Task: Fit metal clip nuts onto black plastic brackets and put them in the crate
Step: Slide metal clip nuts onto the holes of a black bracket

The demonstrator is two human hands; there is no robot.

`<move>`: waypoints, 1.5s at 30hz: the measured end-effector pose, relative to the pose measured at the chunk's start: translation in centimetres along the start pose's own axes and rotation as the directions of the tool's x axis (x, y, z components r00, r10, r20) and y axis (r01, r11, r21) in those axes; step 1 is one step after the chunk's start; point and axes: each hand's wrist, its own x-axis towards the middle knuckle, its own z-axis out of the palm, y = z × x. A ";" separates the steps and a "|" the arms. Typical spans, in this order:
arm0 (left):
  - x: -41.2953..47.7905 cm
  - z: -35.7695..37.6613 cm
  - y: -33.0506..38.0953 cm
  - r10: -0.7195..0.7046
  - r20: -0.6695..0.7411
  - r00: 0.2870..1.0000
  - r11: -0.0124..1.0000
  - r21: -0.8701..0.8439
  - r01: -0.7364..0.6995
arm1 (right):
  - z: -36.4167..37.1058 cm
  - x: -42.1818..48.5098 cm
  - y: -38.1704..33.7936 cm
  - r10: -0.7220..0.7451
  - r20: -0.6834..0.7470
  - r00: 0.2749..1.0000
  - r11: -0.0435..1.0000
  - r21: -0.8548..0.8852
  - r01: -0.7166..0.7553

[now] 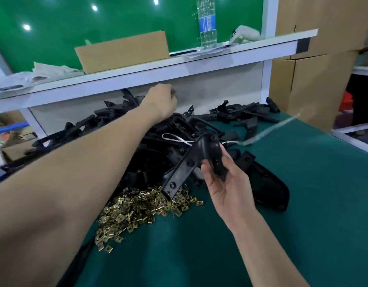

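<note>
a light, stiff bracket held at its broad end

a green surface [261,235] is seen under a white shelf [179,67], on which a cardboard box [123,52] and a water bottle [207,23] are kept. a heap of brackets [174,129] is piled at the back of the surface, and a scatter of brass-coloured clip nuts [137,206] is spread just in front of it. no crate can be made out.

one bracket [191,164] is held up above the clip nuts by the right hand [226,187], pinched at its broad curved end between thumb and fingers, with its long flat arm pointing down and to the left. the left hand [161,102] is stretched to the far side of the heap with its fingers curled away from view; whether anything is gripped there cannot be told.

the bracket is judged to be light and rigid moulded plastic, smooth but not slippery, so a grip at the thick end should be enough to steady it. the flat arm, where holes are visible, is best left free for the fitting. the clip nuts are judged small, springy and sharp-edged, and likely to tangle, so each would be better pinched singly by its sides. the heaped brackets appear interlocked and may drag neighbours when one is lifted.
</note>
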 end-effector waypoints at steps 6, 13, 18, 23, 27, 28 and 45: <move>-8.5 1.6 -2.6 -0.155 -0.103 0.982 0.846 -0.528 0.078 | -0.1 -0.2 0.0 0.027 0.038 0.999 0.998 0.060 -0.029; -21.8 6.1 -6.2 -0.359 0.140 0.923 0.427 -0.855 0.295 | 0.2 -0.6 1.5 0.032 0.051 0.998 0.999 0.019 -0.033; -24.0 7.5 -7.7 -0.349 0.245 0.905 0.300 -0.885 0.355 | 0.1 -0.9 1.9 0.032 0.060 0.998 0.999 -0.021 -0.030; -25.5 8.3 -8.5 -0.218 0.355 0.909 0.215 -0.891 0.400 | -0.2 -0.8 2.3 0.039 0.116 0.992 0.999 -0.043 -0.034; -24.8 8.0 -8.7 -0.244 0.313 0.918 0.082 -0.936 0.341 | 0.1 -0.9 2.5 0.092 0.228 0.969 0.993 -0.095 -0.072; -24.6 7.9 -8.8 -0.257 0.307 0.916 0.035 -0.944 0.327 | 0.2 -1.0 2.7 0.122 0.261 0.957 0.987 -0.132 -0.090; -25.0 7.1 -8.0 -0.240 0.147 0.959 0.061 -0.984 0.166 | 0.3 -4.5 8.8 -0.212 0.787 0.579 -0.364 -0.614 0.701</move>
